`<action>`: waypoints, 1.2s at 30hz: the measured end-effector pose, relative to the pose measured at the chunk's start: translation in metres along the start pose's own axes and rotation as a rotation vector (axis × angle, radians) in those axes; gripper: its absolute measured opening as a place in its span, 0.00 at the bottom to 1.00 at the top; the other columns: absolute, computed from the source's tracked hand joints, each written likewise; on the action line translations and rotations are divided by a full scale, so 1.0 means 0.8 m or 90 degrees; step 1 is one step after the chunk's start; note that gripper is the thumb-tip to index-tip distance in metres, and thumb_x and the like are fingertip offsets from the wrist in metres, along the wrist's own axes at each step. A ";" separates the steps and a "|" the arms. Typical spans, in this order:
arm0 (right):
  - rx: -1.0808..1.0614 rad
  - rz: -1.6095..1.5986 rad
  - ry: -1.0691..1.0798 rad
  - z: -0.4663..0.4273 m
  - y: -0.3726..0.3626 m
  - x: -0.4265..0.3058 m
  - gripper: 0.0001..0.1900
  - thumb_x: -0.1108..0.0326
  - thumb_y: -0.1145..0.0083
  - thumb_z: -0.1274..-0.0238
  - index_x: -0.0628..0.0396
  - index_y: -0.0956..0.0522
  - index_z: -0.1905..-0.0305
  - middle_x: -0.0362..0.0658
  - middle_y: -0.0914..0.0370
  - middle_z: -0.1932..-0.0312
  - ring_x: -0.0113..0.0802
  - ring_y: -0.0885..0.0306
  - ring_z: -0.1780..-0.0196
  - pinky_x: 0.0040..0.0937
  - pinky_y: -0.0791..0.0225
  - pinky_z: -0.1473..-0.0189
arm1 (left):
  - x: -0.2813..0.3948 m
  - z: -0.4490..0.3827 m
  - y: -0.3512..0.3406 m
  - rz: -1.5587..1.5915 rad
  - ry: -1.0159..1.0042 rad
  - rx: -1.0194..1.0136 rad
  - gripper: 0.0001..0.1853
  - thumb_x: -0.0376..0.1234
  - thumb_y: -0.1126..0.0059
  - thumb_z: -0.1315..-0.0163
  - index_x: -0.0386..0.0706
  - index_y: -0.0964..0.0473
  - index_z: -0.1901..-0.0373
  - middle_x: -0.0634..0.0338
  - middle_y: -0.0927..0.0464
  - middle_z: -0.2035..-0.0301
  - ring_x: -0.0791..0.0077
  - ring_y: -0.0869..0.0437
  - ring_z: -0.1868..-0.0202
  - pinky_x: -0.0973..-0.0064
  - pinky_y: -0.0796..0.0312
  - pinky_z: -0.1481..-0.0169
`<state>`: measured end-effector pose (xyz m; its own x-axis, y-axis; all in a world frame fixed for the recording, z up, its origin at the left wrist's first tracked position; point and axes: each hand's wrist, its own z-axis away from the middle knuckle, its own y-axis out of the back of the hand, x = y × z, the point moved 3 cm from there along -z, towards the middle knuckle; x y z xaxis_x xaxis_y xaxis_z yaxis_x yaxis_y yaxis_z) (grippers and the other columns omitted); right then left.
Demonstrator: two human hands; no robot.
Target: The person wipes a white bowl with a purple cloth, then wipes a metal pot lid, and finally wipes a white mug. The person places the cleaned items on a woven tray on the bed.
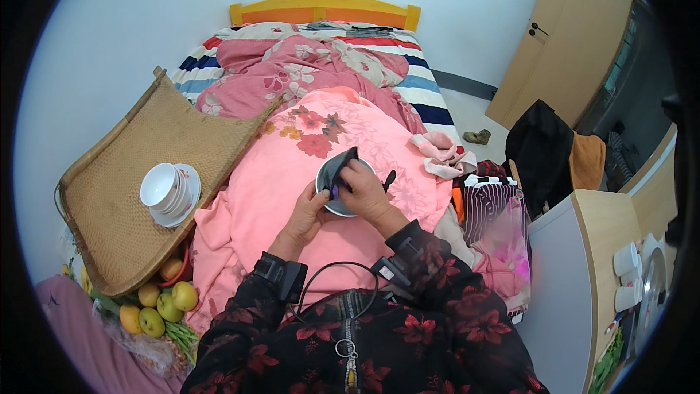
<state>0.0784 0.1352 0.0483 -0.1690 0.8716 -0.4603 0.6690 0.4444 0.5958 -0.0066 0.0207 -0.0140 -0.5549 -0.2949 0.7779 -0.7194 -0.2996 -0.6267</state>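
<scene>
Over the pink floral blanket point(246, 175), my left hand point(309, 212) grips the near left rim of a white bowl point(367, 161). A dark cloth point(338, 167) lies partly inside the bowl and stands up above its far rim. Fingers of my right hand point(363, 189) are bent around the cloth at the bowl's right side; their tips are partly hidden. To the left, a stack of white bowls point(159, 186) sits on a white plate point(191, 180) on a woven bamboo tray point(109, 191).
Apples point(169, 306), green beans point(180, 334) and plastic bags lie at the lower left. Folded clothes point(492, 213) are piled on the right, beside a cabinet point(563, 284) holding white cups point(626, 260) and a metal lid point(653, 279). A looped black cable point(339, 264) hangs between my wrists.
</scene>
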 end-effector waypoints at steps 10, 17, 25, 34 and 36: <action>-0.187 -0.156 -0.162 0.013 -0.023 0.025 0.12 0.75 0.41 0.55 0.60 0.22 0.61 0.57 0.21 0.64 0.54 0.22 0.60 0.40 0.28 0.60 | 0.003 0.002 -0.007 -0.008 -0.005 -0.019 0.31 0.38 0.37 0.39 0.38 0.38 0.38 0.55 0.26 0.49 0.64 0.19 0.51 0.58 0.19 0.50; -0.227 -0.200 -0.125 0.016 -0.016 0.011 0.13 0.70 0.36 0.55 0.59 0.21 0.61 0.56 0.20 0.66 0.50 0.20 0.61 0.37 0.28 0.59 | 0.003 0.004 -0.007 -0.022 -0.012 -0.030 0.33 0.42 0.34 0.42 0.38 0.37 0.39 0.56 0.26 0.49 0.67 0.20 0.50 0.64 0.20 0.48; -0.385 -0.102 -0.175 0.017 0.001 0.001 0.13 0.72 0.42 0.53 0.60 0.21 0.58 0.54 0.20 0.69 0.41 0.21 0.66 0.35 0.29 0.63 | 0.000 0.005 -0.008 -0.036 -0.009 -0.036 0.34 0.37 0.34 0.42 0.38 0.39 0.37 0.57 0.26 0.49 0.69 0.21 0.49 0.68 0.22 0.46; -0.170 -0.024 0.004 0.002 0.014 -0.018 0.08 0.71 0.43 0.57 0.59 0.23 0.67 0.53 0.24 0.69 0.53 0.25 0.62 0.45 0.32 0.62 | 0.003 0.003 -0.005 0.011 0.011 -0.046 0.31 0.36 0.37 0.40 0.39 0.39 0.37 0.57 0.26 0.49 0.67 0.21 0.48 0.64 0.22 0.45; -0.056 0.030 0.079 -0.003 0.018 -0.017 0.09 0.74 0.43 0.58 0.59 0.24 0.66 0.52 0.26 0.69 0.54 0.26 0.61 0.45 0.32 0.62 | 0.003 0.002 -0.006 0.015 0.018 -0.052 0.30 0.35 0.39 0.39 0.39 0.38 0.37 0.57 0.26 0.50 0.66 0.21 0.48 0.61 0.21 0.47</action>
<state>0.0889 0.1304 0.0649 -0.2302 0.9086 -0.3486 0.6137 0.4136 0.6726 -0.0042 0.0200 -0.0091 -0.5832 -0.2746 0.7645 -0.7367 -0.2178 -0.6402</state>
